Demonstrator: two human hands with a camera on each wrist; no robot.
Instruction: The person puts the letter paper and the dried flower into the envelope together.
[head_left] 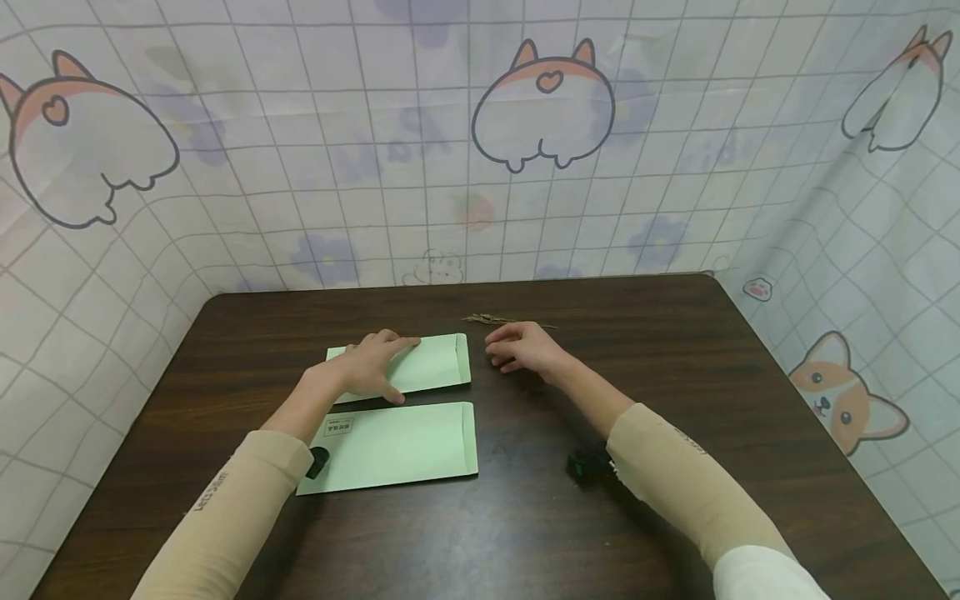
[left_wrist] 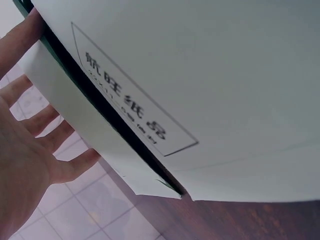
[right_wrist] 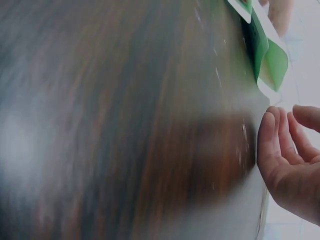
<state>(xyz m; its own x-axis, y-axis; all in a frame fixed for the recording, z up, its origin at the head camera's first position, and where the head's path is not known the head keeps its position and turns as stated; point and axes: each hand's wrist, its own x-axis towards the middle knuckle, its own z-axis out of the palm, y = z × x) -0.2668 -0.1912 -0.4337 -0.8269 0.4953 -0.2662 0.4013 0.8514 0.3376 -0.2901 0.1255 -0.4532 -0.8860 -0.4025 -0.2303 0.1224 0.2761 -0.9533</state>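
Note:
Two pale green envelopes lie on the dark wooden table (head_left: 675, 358). The far envelope (head_left: 435, 365) lies under my left hand (head_left: 375, 362), whose straight fingers press flat on its left part. The near envelope (head_left: 397, 446) carries a small printed box (left_wrist: 135, 92) at its left end and lies by my left forearm. My right hand (head_left: 521, 346) rests on the table just right of the far envelope, fingers loosely curled and holding nothing. A thin dried grass sprig (head_left: 498, 319) lies just beyond the right hand. In the right wrist view the envelope's open end (right_wrist: 267, 57) shows above the fingers (right_wrist: 277, 145).
A sheet printed with a grid and cartoon corgis (head_left: 543, 104) walls the table at the back and both sides. Small black wrist cameras (head_left: 588, 462) sit under each forearm. Bare wood spreads to the right and along the front edge.

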